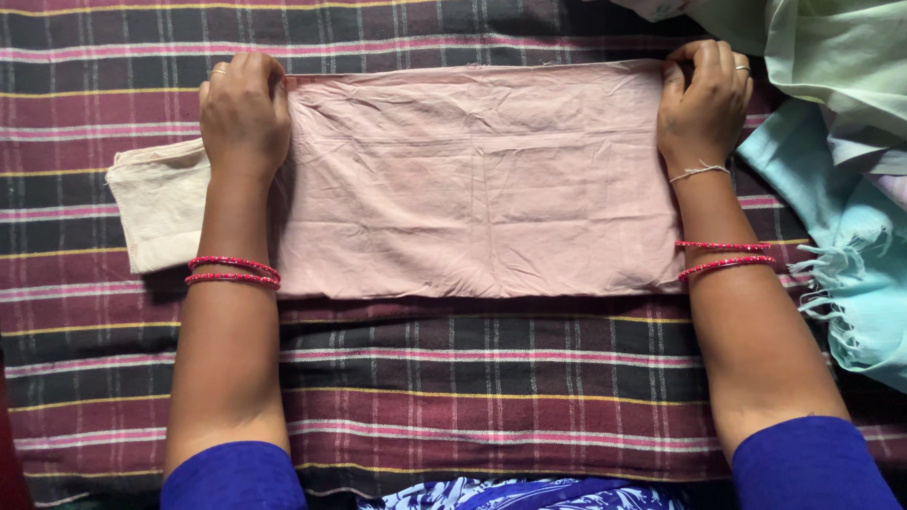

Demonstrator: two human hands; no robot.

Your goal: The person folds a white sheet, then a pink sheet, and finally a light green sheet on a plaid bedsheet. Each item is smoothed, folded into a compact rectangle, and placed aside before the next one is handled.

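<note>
A pale pink cloth (472, 179), folded into a long rectangle, lies flat on a dark red plaid bedsheet (472, 378). My left hand (244, 113) grips its far left corner with fingers curled over the edge. My right hand (704, 104) pinches its far right corner the same way. Both wrists wear red bangles, and each hand has a ring.
A cream folded cloth (161, 203) lies to the left, partly under my left forearm. A light blue fringed cloth (850, 255) and a pale green cloth (831, 57) are heaped at the right. My blue sleeves show at the bottom edge.
</note>
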